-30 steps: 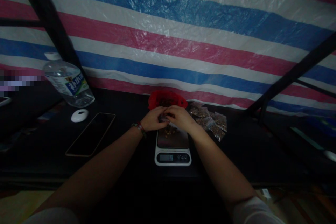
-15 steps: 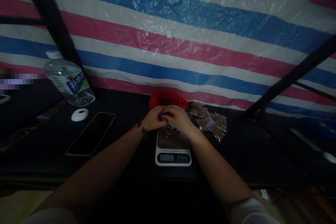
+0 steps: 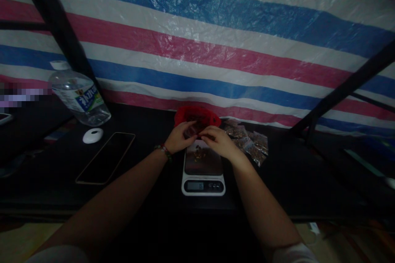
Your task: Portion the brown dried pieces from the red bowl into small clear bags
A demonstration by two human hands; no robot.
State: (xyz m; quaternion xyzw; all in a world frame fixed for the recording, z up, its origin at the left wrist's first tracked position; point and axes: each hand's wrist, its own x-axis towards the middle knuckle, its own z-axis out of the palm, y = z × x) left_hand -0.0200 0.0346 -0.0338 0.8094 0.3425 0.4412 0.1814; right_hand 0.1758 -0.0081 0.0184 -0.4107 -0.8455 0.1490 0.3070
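My left hand [image 3: 180, 137] is closed round a small clear plastic bag [image 3: 190, 131] at the far end of a white kitchen scale [image 3: 203, 191]. My right hand [image 3: 216, 139] meets it from the other side, fingers bent and pinched near the bag's edge; what they grip is too dark to make out. Small brown and tan bits [image 3: 200, 154], like seeds or dried pieces, lie on the scale's plate. Just behind the hands stands an open red bag [image 3: 185, 114] with dark contents. Several filled clear zip bags [image 3: 254, 148] lie to the right.
A phone [image 3: 106, 158], a white rounded gadget [image 3: 92, 135] and a large clear bottle [image 3: 80, 96] are at the left on the black table. Dark metal bars [image 3: 336, 92] slant up on both sides. Striped plastic sheeting [image 3: 197, 57] hangs behind.
My hands have drawn a little apart, showing the small clear bag between them. More of the scale plate and its brown bits shows. The scale's display reading has changed.
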